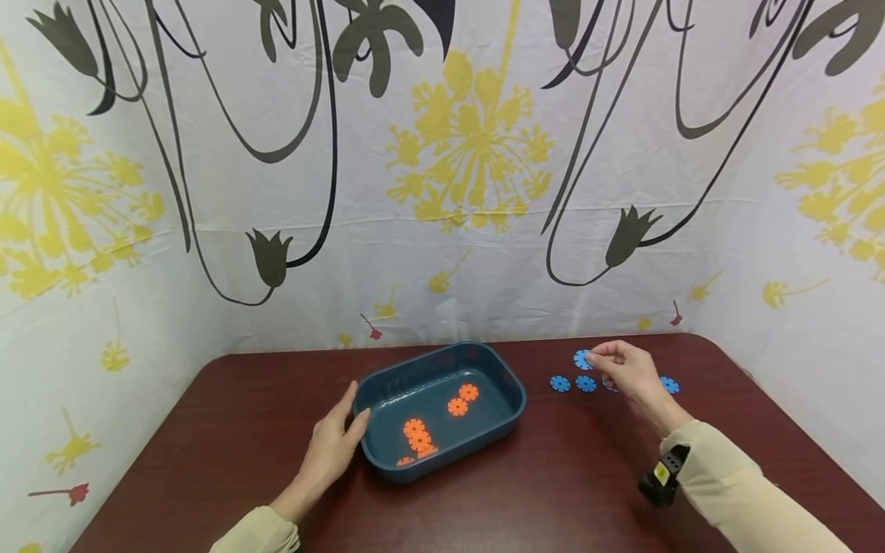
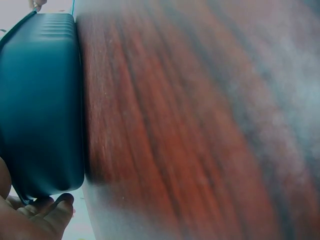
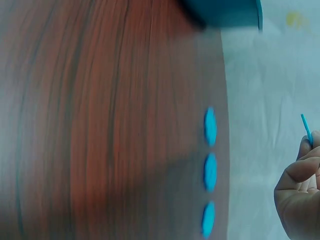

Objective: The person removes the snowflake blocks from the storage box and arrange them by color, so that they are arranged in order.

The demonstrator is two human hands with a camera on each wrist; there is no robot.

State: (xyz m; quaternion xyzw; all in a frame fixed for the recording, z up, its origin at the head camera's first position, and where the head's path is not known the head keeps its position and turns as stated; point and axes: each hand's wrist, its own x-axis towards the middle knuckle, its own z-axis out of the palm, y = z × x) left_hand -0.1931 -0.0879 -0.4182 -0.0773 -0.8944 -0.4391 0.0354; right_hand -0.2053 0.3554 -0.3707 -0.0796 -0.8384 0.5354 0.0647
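Note:
A blue notched plastic disc [image 1: 582,359] is pinched between the thumb and fingers of my right hand [image 1: 625,370], raised above the table at the right. In the right wrist view the held disc [image 3: 306,129] appears edge-on. Below that hand, several similar blue discs [image 1: 585,383] lie in a row, partly covered by it. My left hand [image 1: 330,444] grips the left end of a dark blue plastic tub [image 1: 515,415], thumb at the rim. Fingers [image 2: 59,212] curl at the tub's edge in the left wrist view. Inside the tub lie several orange notched discs [image 1: 458,406], some overlapping.
The dark red wooden table [image 1: 525,499] has rounded far corners. Behind it and at both sides hangs a white curtain [image 1: 442,284] with yellow and grey plant prints. A black strap device [image 1: 664,475] sits on the right wrist.

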